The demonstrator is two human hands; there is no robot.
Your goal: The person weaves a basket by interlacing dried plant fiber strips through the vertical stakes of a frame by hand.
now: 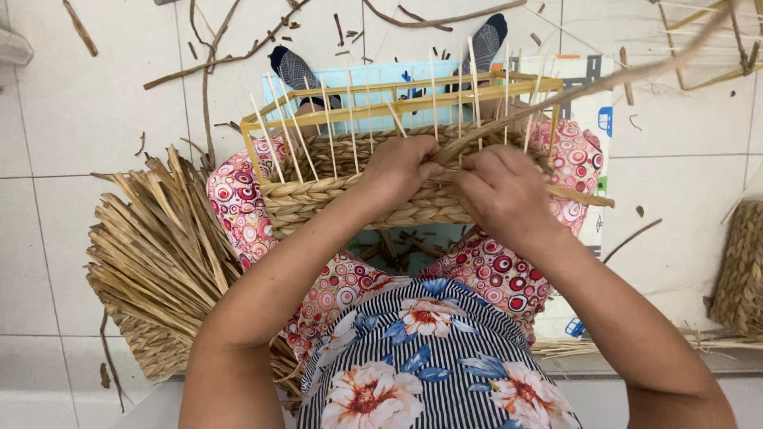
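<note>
White tiled floor [95, 111] lay underneath, littered w/ brown twigs and fibre scraps. Pale blue mat w/ printed shapes [592, 119] sat under the legs, by the right knee. Half-woven basket of braided tan straw on a yellow wooden frame [334, 195] rested on the person's lap, thin upright stakes sticking up. Left hand [400, 168] pinched the braid at the rim; right hand [501, 191] clenched a long straw strand [588, 87]. Bundle of dried flat straw stalks [159, 246] lay left of the lap, another woven piece [739, 270] at far right.

half-woven straw basket [334, 199], on lap
</note>
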